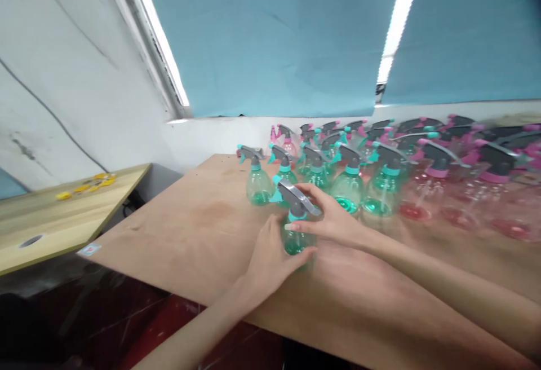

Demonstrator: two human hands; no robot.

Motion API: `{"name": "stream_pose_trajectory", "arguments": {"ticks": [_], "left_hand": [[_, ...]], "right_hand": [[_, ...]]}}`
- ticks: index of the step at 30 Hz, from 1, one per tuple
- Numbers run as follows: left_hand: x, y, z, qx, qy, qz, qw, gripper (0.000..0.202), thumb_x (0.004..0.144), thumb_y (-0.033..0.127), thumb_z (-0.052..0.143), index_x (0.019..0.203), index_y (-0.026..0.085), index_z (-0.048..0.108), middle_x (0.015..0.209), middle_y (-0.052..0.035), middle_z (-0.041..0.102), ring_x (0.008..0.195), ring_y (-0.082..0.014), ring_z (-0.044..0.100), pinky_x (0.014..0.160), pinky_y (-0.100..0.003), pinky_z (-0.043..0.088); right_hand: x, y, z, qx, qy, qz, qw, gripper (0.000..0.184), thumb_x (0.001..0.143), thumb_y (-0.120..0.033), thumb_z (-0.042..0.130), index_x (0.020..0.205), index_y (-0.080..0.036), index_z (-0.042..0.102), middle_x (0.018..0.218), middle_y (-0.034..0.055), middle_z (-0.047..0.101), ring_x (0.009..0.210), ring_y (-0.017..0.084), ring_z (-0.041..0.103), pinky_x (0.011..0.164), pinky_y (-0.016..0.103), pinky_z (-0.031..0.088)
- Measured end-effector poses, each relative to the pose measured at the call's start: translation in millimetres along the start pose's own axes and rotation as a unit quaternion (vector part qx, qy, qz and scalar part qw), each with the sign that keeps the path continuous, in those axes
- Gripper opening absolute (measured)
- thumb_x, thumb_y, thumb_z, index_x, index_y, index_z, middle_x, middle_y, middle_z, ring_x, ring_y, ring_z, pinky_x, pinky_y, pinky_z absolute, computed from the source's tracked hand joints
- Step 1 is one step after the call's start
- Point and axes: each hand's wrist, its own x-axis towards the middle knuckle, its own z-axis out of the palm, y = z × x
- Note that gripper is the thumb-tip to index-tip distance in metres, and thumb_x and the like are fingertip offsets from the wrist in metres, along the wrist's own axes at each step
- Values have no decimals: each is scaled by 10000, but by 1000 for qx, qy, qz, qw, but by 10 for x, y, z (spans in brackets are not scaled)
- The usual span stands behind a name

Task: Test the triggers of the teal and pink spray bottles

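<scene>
Green spray bottle (296, 241) cupped by left hand (270, 257), topped by right hand (333, 216).

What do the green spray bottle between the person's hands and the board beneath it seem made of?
The spray bottle looks like glossy tinted plastic: light passes through its wall. The board looks like bare plywood, matte, with a woody tone and stains.

1 head cam looks fwd & down, close above L hand (268, 257) & R hand (332, 217) on green spray bottle (295, 241), facing across wooden board (181, 234) toward blue blind (270, 37)
</scene>
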Motion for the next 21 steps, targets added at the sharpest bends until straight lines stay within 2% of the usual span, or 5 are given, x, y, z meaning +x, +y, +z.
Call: {"name": "stream_pose_trajectory", "arguments": {"ticks": [6, 9, 13, 18, 21], "left_hand": [[89, 481, 670, -97, -122, 96, 983, 672, 724, 480, 771, 1264, 247, 447, 1230, -95, 545, 1141, -345, 527, 928, -520, 447], [156, 683, 975, -144, -143, 123, 971, 668, 728, 486, 772, 1263, 241, 454, 1265, -108, 525, 1186, -362, 488, 960, -543, 410], [229, 910, 1324, -199, -146, 166, 955, 739, 722, 463, 790, 1307, 235, 400, 1314, -116, 485, 1215, -350, 454, 989, -532, 388], [254, 1097, 1633, -214, -156, 181, 947, 717, 758, 524, 738, 1311, 239, 381, 1287, -113, 479, 1212, -337, 450, 1012, -535, 367], [265, 1133, 1740, -207, -168, 197, 943, 741, 786, 581, 682, 1349, 254, 328, 1326, -115, 444, 1251, -334, 419, 1029, -525, 359]], "right_hand": [[-466, -31, -527, -13, 50, -1, 999, 322, 823, -371, 648, 1111, -273, 543, 1009, 19, 603, 857, 183, 608, 740, 345, 520], [-694, 26, -786, -19, 86, 20, 996, 272, 831, -362, 637, 1076, -269, 565, 906, 2, 606, 749, 159, 602, 673, 326, 524], [-952, 81, -1081, 22, 118, 35, 992, 249, 825, -329, 643, 1050, -258, 565, 850, -5, 638, 802, 181, 643, 722, 351, 545], [-1181, 158, -1331, 14, 155, 40, 987, 312, 799, -273, 652, 1098, -255, 561, 1106, 42, 644, 978, 213, 648, 804, 382, 559], [-1268, 219, -1418, -6, 168, 28, 985, 413, 774, -217, 655, 1166, -276, 541, 1184, 42, 613, 940, 191, 661, 837, 383, 559]]}}
